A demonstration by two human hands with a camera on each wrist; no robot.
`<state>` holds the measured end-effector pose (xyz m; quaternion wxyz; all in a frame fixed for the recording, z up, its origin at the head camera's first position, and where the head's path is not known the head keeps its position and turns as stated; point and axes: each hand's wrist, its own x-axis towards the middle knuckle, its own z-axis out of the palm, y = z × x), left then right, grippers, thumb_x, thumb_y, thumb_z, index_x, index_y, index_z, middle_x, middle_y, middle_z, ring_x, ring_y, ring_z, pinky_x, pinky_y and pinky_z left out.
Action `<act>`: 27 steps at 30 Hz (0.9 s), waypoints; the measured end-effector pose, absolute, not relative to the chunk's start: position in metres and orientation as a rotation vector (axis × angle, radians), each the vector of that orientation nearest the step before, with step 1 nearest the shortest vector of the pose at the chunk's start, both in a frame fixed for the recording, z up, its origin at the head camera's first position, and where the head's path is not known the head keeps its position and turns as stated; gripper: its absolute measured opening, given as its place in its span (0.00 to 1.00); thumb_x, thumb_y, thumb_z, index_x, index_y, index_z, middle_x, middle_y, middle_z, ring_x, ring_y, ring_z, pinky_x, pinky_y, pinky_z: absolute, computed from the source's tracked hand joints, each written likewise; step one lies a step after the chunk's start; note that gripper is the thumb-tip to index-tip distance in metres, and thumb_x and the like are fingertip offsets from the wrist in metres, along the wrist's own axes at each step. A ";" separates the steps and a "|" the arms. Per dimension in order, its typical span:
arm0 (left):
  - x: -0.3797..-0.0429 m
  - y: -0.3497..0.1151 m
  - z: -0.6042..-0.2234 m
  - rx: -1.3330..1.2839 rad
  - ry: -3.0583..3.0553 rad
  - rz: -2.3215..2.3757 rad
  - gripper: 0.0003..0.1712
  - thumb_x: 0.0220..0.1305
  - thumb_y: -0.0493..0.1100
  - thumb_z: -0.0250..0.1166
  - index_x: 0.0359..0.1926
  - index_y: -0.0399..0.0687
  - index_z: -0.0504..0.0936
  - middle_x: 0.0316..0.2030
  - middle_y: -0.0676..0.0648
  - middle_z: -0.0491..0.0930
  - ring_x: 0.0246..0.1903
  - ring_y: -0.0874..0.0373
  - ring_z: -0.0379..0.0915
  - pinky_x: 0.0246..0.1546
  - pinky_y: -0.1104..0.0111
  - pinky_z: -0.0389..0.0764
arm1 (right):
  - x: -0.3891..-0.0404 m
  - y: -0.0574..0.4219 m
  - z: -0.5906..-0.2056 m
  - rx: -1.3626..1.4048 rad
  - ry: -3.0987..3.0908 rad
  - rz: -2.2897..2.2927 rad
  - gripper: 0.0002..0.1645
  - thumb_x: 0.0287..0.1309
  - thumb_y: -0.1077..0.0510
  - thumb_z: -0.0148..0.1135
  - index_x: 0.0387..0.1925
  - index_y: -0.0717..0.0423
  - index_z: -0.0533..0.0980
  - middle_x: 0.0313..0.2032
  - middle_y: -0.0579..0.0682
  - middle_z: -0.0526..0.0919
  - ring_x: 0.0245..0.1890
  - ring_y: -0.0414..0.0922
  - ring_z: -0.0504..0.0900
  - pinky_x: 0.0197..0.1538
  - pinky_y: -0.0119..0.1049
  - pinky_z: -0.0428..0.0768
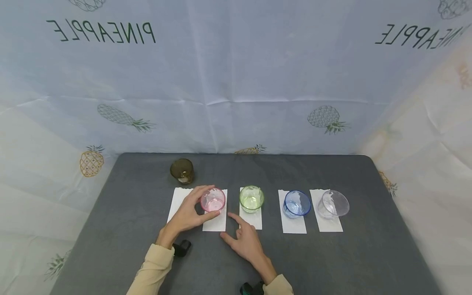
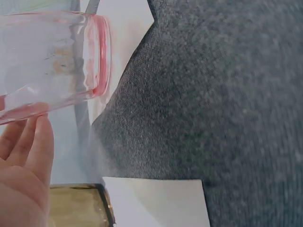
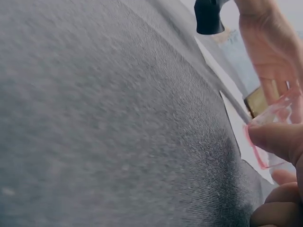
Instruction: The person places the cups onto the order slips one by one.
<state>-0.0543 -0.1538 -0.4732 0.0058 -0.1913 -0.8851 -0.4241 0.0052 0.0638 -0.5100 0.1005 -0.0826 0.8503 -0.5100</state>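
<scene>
My left hand (image 1: pixel 191 209) curls its thumb and fingers around a pink clear glass (image 1: pixel 213 200) over a white paper strip (image 1: pixel 214 224). In the left wrist view, fingers lie along the side of the pink glass (image 2: pixel 57 59), its base close to the paper. Just right of that strip is my right hand (image 1: pixel 245 241), index finger and thumb extended, the other fingers bent, holding nothing. Its thumb overlaps the pink glass (image 3: pixel 274 153) in the right wrist view; contact cannot be told. A green glass (image 1: pixel 252 200) stands beyond my right hand on another strip.
Farther right, a blue glass (image 1: pixel 296 204) and a clear glass (image 1: pixel 333 204) stand on white strips. A brown glass (image 1: pixel 182 171) sits on the grey table (image 1: pixel 132 229), behind a leftmost paper strip (image 1: pixel 178 200) partly covered by my left hand. A pineapple-print curtain (image 1: pixel 228 73) hangs behind.
</scene>
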 end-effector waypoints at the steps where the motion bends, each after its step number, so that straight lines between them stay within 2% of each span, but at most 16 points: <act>1: -0.054 -0.155 -0.472 -0.603 -2.771 -1.319 0.47 0.52 0.51 0.80 0.70 0.44 0.73 0.65 0.42 0.76 0.65 0.44 0.74 0.59 0.45 0.81 | 0.007 0.064 -0.509 -0.235 2.490 -1.524 0.36 0.56 0.52 0.76 0.65 0.57 0.76 0.07 0.33 0.58 0.08 0.23 0.49 0.13 0.18 0.48; 5: -0.054 -0.161 -0.466 -0.630 -2.743 -1.320 0.48 0.51 0.50 0.80 0.72 0.46 0.71 0.67 0.41 0.73 0.67 0.43 0.72 0.63 0.45 0.79 | 0.013 0.064 -0.505 -0.230 2.409 -1.587 0.35 0.56 0.51 0.76 0.64 0.56 0.77 0.08 0.34 0.57 0.09 0.24 0.48 0.13 0.18 0.48; 12: -0.065 -0.184 -0.452 -0.606 -2.690 -1.237 0.46 0.53 0.46 0.79 0.73 0.50 0.71 0.68 0.40 0.72 0.66 0.41 0.70 0.63 0.36 0.72 | 0.019 0.052 -0.496 -0.342 2.292 -1.707 0.34 0.58 0.51 0.76 0.64 0.57 0.77 0.09 0.36 0.54 0.10 0.23 0.46 0.15 0.16 0.49; 19: -0.084 -0.213 -0.443 -0.529 -2.660 -1.201 0.45 0.54 0.41 0.78 0.72 0.43 0.71 0.68 0.36 0.70 0.67 0.36 0.67 0.63 0.34 0.69 | 0.014 0.029 -0.495 -0.468 2.270 -1.678 0.36 0.58 0.52 0.75 0.66 0.54 0.76 0.08 0.35 0.53 0.09 0.22 0.46 0.14 0.16 0.48; 27: -0.104 -0.236 -0.437 -0.467 -2.665 -1.152 0.46 0.54 0.42 0.77 0.73 0.43 0.69 0.69 0.34 0.67 0.69 0.33 0.63 0.64 0.32 0.65 | 0.004 0.003 -0.499 -0.517 2.271 -1.636 0.35 0.59 0.52 0.75 0.67 0.52 0.76 0.07 0.34 0.54 0.08 0.24 0.46 0.14 0.17 0.47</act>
